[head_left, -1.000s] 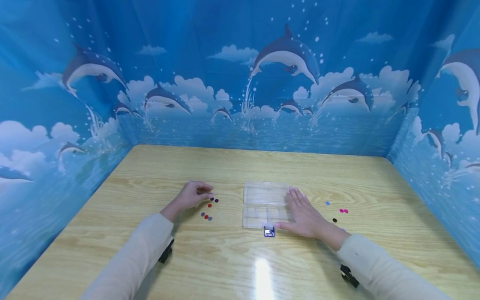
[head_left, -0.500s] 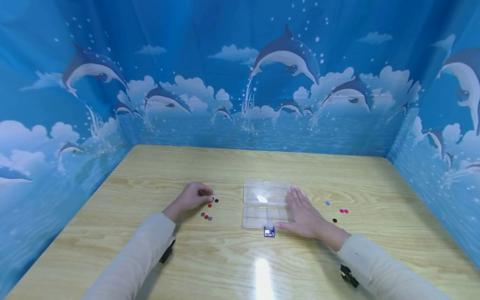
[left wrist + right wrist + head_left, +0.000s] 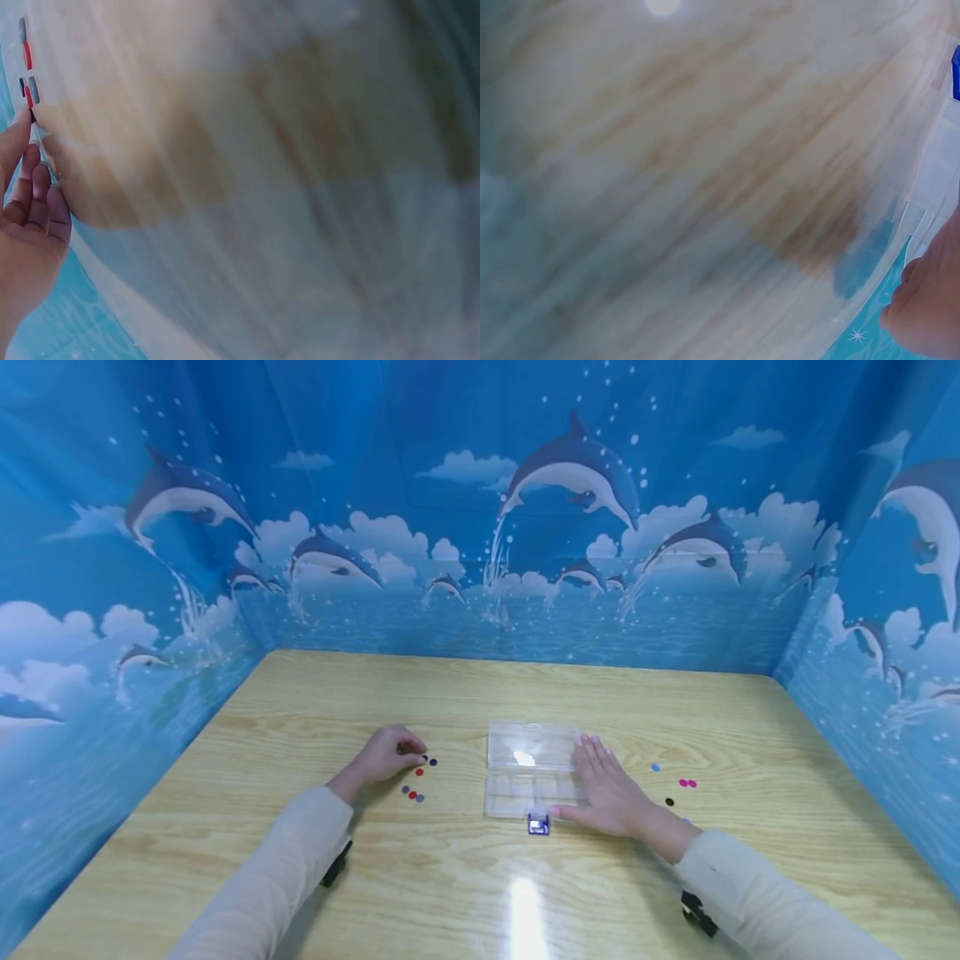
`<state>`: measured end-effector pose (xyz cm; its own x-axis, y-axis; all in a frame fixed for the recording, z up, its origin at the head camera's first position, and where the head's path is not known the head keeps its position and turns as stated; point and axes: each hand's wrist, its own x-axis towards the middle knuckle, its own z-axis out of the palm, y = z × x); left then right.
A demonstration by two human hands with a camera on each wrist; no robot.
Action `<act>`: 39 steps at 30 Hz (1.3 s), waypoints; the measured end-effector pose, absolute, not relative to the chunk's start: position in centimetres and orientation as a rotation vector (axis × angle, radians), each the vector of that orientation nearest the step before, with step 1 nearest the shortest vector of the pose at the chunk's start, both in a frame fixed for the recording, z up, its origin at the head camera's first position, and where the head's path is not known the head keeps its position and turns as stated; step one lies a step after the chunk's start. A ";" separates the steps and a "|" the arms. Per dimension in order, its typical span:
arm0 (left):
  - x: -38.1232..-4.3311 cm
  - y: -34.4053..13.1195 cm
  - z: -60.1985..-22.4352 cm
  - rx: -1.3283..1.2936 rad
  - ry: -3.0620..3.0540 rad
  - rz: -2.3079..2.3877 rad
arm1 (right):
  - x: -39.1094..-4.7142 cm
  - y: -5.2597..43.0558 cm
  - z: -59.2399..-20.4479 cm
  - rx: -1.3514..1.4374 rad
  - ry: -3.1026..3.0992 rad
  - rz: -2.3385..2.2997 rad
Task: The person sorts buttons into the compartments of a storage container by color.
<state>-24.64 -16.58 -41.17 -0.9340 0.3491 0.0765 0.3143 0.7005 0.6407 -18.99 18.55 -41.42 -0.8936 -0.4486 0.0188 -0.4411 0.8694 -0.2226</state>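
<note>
My left hand (image 3: 384,753) is over the left part of the table, thumb and index fingertips drawn together at a small dark disc (image 3: 32,115). Another dark disc (image 3: 433,762) lies just to its right. Nearer me are a red disc (image 3: 419,772), a second red disc (image 3: 412,795) and two grey discs (image 3: 406,789). My right hand (image 3: 609,793) rests flat, fingers straight, on the right side of a clear plastic compartment box (image 3: 512,785). The box's clear lid (image 3: 525,745) lies folded back on the far side. A blue-purple latch (image 3: 538,824) is at the front edge.
Right of the box lie a blue disc (image 3: 656,767), two pink discs (image 3: 687,783) and a black disc (image 3: 670,802). Another blue disc is partly hidden by the right wrist. A dolphin-print curtain (image 3: 465,527) encloses the wooden table (image 3: 420,893) at the back and sides.
The left hand's thumb and index fingertip have drawn together over the dark disc, and the hand has shifted slightly right. The right hand and the box have stayed put.
</note>
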 end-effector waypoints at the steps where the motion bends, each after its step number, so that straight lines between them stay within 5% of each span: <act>1: -24.7 -16.6 -41.2 0.568 2.854 1.054 | -19.0 18.5 -41.4 -0.716 3.005 -0.346; 39: -24.6 -16.5 -40.3 0.474 2.823 0.939 | -19.0 18.6 -41.3 -0.715 2.987 -0.351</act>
<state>-24.58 -16.55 -40.27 -0.9425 0.3336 -0.0223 0.2537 0.7571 0.6020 -19.04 18.63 -41.32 -0.8918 -0.4525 0.0041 -0.4411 0.8673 -0.2306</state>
